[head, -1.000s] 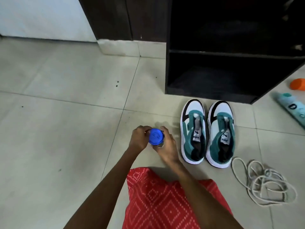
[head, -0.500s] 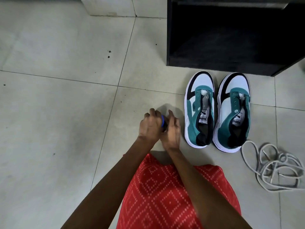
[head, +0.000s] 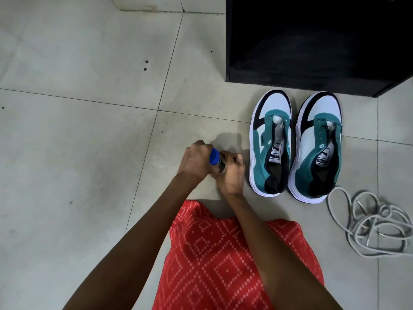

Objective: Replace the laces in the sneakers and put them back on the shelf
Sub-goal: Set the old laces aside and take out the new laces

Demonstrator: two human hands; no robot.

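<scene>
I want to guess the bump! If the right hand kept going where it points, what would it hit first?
Probably the left hand, gripping the round blue plastic cap of the small container that the right hand holds; depth is unclear.

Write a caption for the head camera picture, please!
Beside unlaced sneakers and loose laces, left hand and right hand grip a blue-capped bottle.

Just one camera here, head-mounted, looking almost straight down at the tiled floor (head: 78,153). The black shelf (head: 312,45) fills the top right corner. The wearer's own arms (head: 134,253) come in close up, below and left of it.
</scene>
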